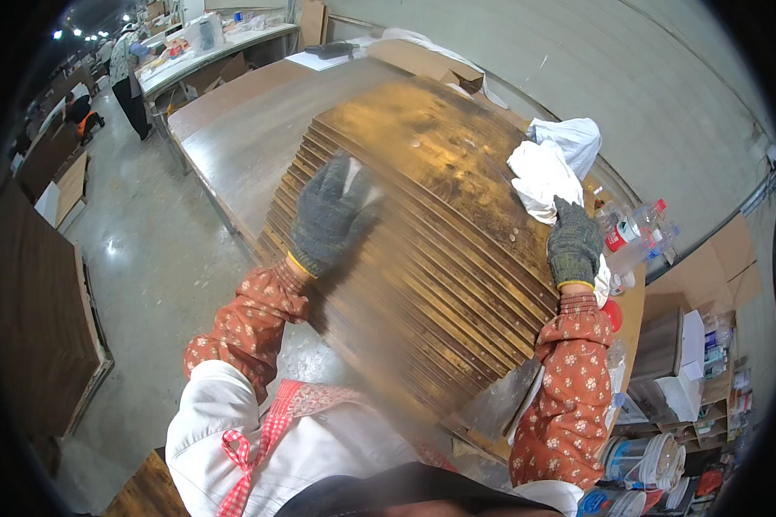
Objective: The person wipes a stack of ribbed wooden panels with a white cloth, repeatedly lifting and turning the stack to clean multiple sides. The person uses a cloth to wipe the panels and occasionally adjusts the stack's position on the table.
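A stack of brown, wood-toned panels lies fanned out in steps on the table, its top panel streaked with golden brown. My left hand, in a dark grey knit glove, is over the stepped edges on the left. Something whitish shows between its thumb and fingers, too blurred to name. At the stack's right side my right hand, gloved alike, has its fingers closed on the lower end of a bunched white cloth. The near panels are smeared by motion.
Plastic bottles stand at the table's right edge, beside a red lid. Buckets sit below right, near shelves with small containers. A grey wall runs behind. Far left, a person stands by another workbench.
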